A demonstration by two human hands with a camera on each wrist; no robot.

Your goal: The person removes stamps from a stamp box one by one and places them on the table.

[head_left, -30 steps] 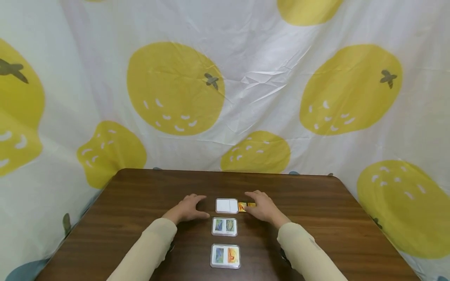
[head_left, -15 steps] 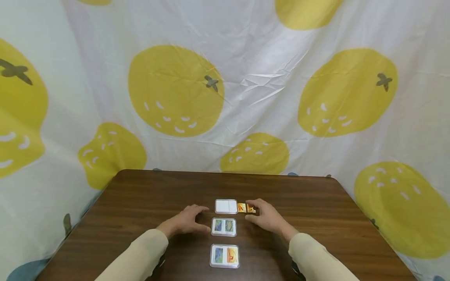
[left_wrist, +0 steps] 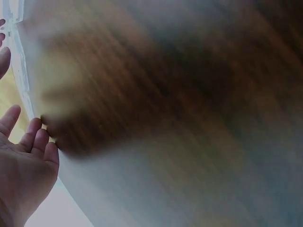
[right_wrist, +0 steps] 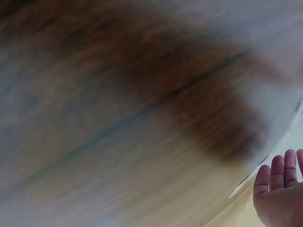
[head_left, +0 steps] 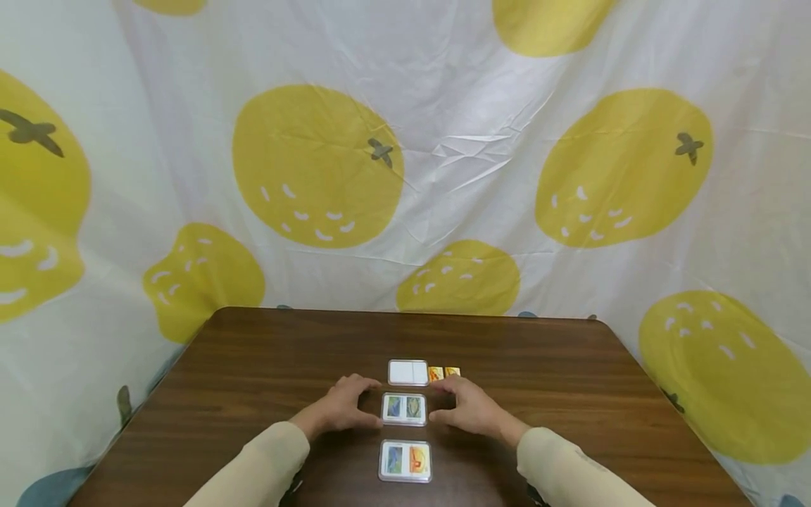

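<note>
A clear flat case [head_left: 403, 424] with two small greenish-blue pictures in it lies on the brown table, between my hands. My left hand [head_left: 341, 405] is at its left side, thumb and forefinger spread, the thumb tip close to its edge. On the other side my right hand [head_left: 475, 408] mirrors it, thumb near the right edge. Whether either touches the case I cannot tell. In the left wrist view the fingers of my left hand [left_wrist: 23, 175] are extended; the right wrist view shows my right hand [right_wrist: 281, 201] with fingers extended too.
Farther back lies a case with a white insert [head_left: 408, 372], two small orange pictures [head_left: 436, 373] beside it on the right. Nearer me lies a third case [head_left: 405, 461] with a blue-green and an orange picture. A white cloth with yellow fruit [head_left: 317, 169] hangs behind the table [head_left: 266, 352].
Both hands have come down from beside the back case to beside the middle case. The right hand has left the orange pictures. The cases look unmoved.
</note>
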